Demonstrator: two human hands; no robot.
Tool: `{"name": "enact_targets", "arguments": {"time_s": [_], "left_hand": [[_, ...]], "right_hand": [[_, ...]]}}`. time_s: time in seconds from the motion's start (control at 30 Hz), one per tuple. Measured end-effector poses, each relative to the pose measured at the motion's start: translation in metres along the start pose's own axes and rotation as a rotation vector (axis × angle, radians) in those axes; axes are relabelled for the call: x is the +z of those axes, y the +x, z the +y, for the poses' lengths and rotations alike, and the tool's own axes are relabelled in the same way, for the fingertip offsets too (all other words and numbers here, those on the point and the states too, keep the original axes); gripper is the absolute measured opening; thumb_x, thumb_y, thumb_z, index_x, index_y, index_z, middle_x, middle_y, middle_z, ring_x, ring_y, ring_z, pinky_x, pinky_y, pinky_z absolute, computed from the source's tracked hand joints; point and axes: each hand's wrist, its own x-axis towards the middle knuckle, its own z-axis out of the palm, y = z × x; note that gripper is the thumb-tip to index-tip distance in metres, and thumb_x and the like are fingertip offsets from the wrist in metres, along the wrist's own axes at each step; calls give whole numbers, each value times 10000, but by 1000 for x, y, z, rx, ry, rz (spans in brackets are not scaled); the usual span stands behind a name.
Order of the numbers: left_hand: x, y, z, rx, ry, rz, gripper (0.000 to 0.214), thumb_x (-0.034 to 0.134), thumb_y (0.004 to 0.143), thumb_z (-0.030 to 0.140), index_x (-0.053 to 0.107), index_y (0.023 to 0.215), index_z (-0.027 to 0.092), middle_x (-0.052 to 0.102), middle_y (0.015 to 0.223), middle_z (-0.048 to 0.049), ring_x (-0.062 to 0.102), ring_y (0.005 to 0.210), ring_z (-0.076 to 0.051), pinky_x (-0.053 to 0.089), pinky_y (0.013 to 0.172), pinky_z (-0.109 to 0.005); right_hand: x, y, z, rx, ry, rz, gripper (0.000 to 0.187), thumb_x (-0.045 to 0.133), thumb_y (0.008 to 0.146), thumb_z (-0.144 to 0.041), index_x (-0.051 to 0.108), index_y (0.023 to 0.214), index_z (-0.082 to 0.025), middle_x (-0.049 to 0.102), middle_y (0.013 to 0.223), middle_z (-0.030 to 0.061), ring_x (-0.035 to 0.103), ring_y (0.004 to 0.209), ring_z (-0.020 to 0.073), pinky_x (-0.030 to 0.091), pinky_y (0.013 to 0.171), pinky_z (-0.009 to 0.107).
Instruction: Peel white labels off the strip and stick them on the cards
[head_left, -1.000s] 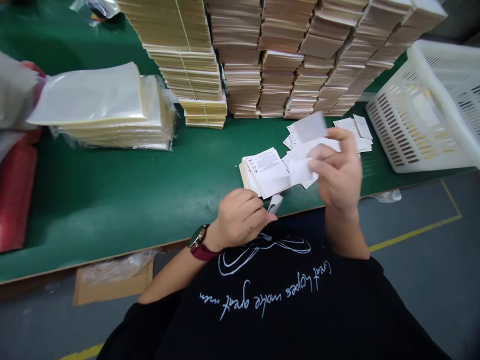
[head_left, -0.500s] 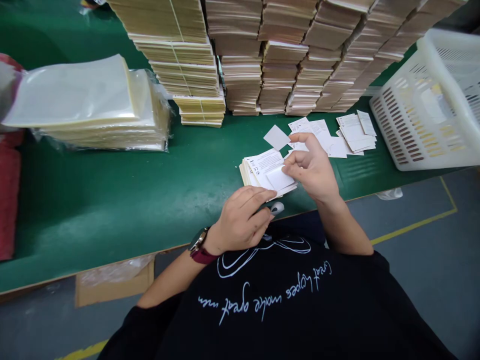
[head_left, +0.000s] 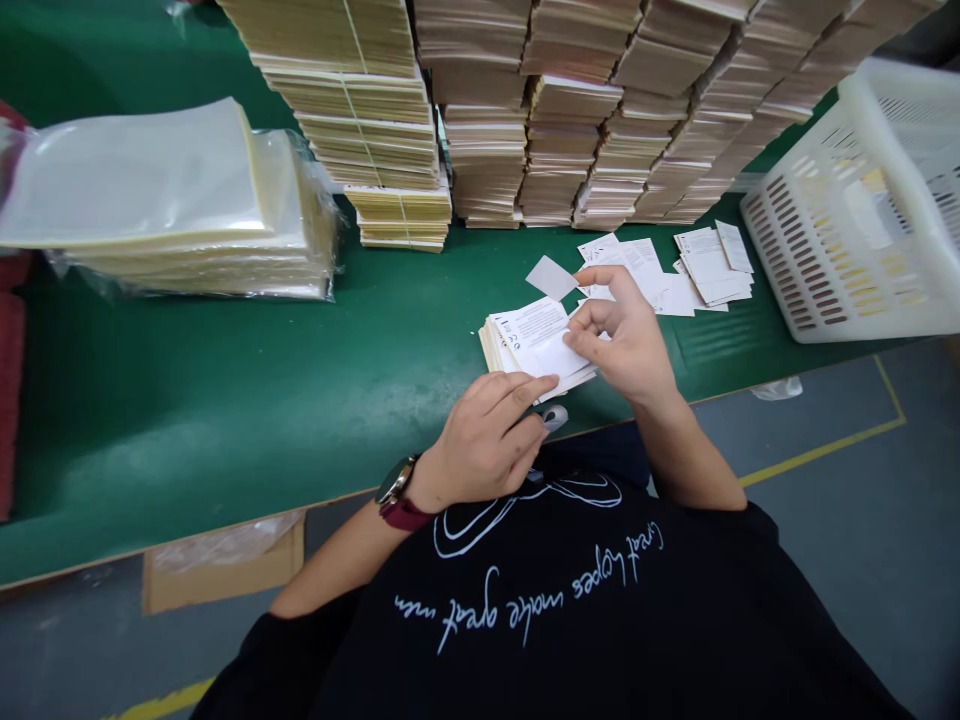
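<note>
Pinching a small white sheet [head_left: 561, 355] between thumb and fingertips, the right hand [head_left: 626, 335] is closing narrowly just above a stack of printed leaflets [head_left: 517, 335]. The left hand [head_left: 480, 440] is lying at 7 o'clock from the stack, its index finger touching the near edge; a small white object [head_left: 553, 417] is showing beside its fingers, though any grip on it cannot be told. A maroon-strapped wristwatch [head_left: 397, 490] is circling the left wrist. On the green workbench [head_left: 187, 420], a gray card [head_left: 551, 277] is lying at 12 o'clock, and loose leaflets [head_left: 705, 265] are spreading at 2 o'clock. Farther off, strapped paper bundles [head_left: 487, 130] are rising at 12 o'clock, a white plastic basket [head_left: 825, 250] is standing at 2 o'clock, and plastic-wrapped packs [head_left: 187, 200] are lying at 10 o'clock.
</note>
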Motion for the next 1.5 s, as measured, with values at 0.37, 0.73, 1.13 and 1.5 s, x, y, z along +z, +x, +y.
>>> {"name": "enact_targets", "arguments": {"time_s": [0.37, 0.73, 1.13, 1.5], "left_hand": [[3, -2, 0, -20, 33, -4, 100, 572, 801, 82, 528, 796, 172, 660, 1225, -119, 603, 1012, -243, 498, 836, -415], [7, -6, -1, 36, 19, 1, 104, 614, 773, 64, 549, 808, 137, 642, 1243, -143, 551, 1227, -308, 525, 971, -484], [8, -7, -1, 24, 66, 26, 81, 608, 779, 108, 538, 776, 150, 625, 1113, -142, 579, 1117, -283, 557, 903, -453], [6, -6, 0, 28, 60, 21, 95, 592, 778, 93, 519, 795, 151, 592, 1106, -147, 561, 1090, -270, 557, 905, -460]], "right_hand": [[-3, -12, -4, -127, -612, 133, 655, 599, 835, -232, 339, 1436, -254, 659, 817, 14, 570, 666, 176, 485, 654, 356], [-4, -19, 8, -162, -274, 143, 762, 578, 869, -285, 170, 1509, -340, 678, 983, -3, 542, 602, 134, 496, 621, 318], [-50, -19, -15, -243, -633, 479, 199, 546, 876, -262, 592, 1067, -232, 594, 1069, 79, 551, 1032, 248, 434, 913, 454], [-8, -9, -18, -15, -238, -71, 64, 565, 791, -183, 564, 727, -188, 553, 680, -28, 481, 655, 108, 371, 628, 270]]}}
